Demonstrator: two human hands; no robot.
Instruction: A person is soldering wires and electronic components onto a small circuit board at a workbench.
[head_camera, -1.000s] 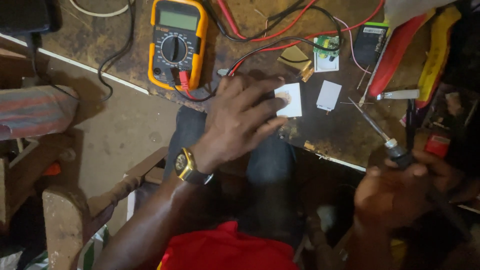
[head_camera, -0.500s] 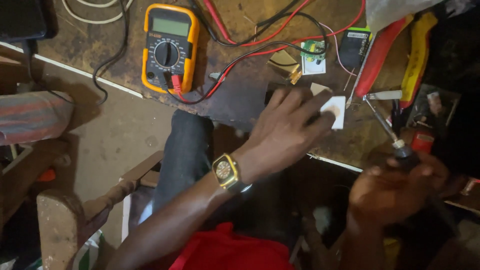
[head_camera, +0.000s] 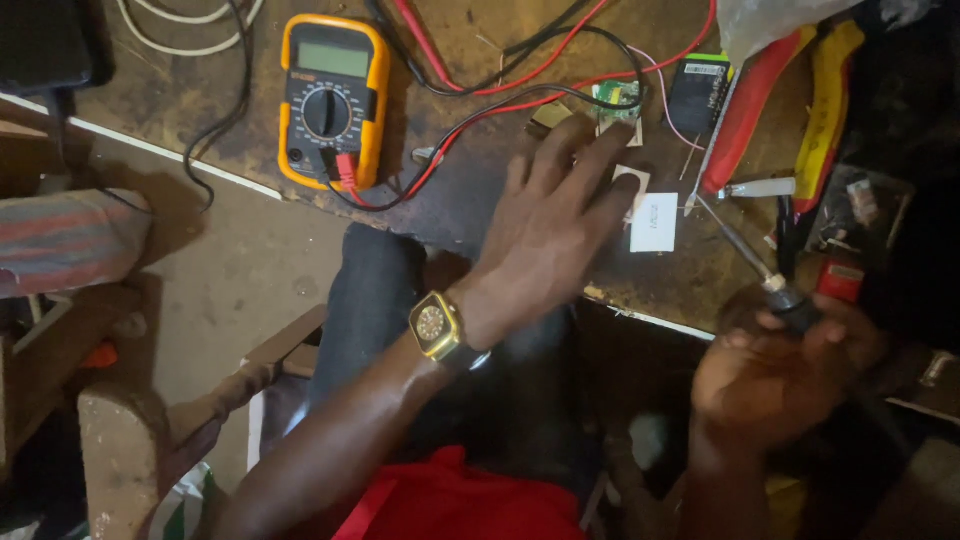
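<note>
My left hand (head_camera: 555, 215), a gold watch on its wrist, lies flat with fingers spread over the workbench (head_camera: 470, 190). Its fingertips rest on a small white square part (head_camera: 632, 180), next to a white label-like piece (head_camera: 654, 222) and a small green circuit board (head_camera: 618, 98). My right hand (head_camera: 775, 370) grips the dark handle of a soldering iron (head_camera: 740, 255), whose thin metal tip points up-left toward the white pieces.
A yellow multimeter (head_camera: 333, 98) with red and black leads sits at the bench's back left. Red and yellow pliers (head_camera: 790, 100) and a small black module (head_camera: 700, 85) lie at the right. A wooden stool (head_camera: 150, 400) stands at lower left.
My left hand has slid right and farther across the bench, from one white piece toward the circuit board. The right hand with the soldering iron stays near the bench's right edge.
</note>
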